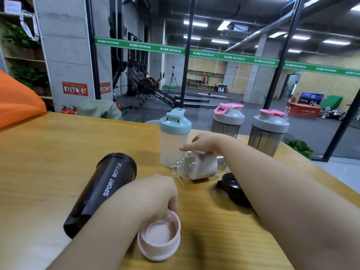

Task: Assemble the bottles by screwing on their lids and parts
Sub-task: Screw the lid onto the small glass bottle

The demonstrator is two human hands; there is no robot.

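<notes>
Reaching forward across the table (48, 145), the right hand (202, 142) sits on top of a clear bottle (194, 167) lying on its side, forefinger stretched out leftward, the rest of the grip curled down over the bottle's body. Forearm crosses the right half of the view and hides part of a black lid (232, 187) lying flat beneath it.

Left hand (153, 193), near the table's front edge, wrist bent down, fingers wrapped round the rim of a pale pink cap (159, 237); the cap's hollow side faces the camera, smooth matt plastic, round.

Clear bottle: transparent, threaded open neck pointing left, a pale insert or label inside. Just behind it, touching or nearly so, stands a frosted shaker (174, 141) with a light blue flip lid, upright.

Black bottle (101, 191), printed "SPORT BOTTLE", lies on its side to the left, open mouth away from the camera, lower end hidden behind the left forearm.

Two smoky grey shakers (228, 121) (269, 131) with grey-and-pink lids stand at the far right edge. Table is yellow wood grain. Orange fabric (17, 102) at far left.
</notes>
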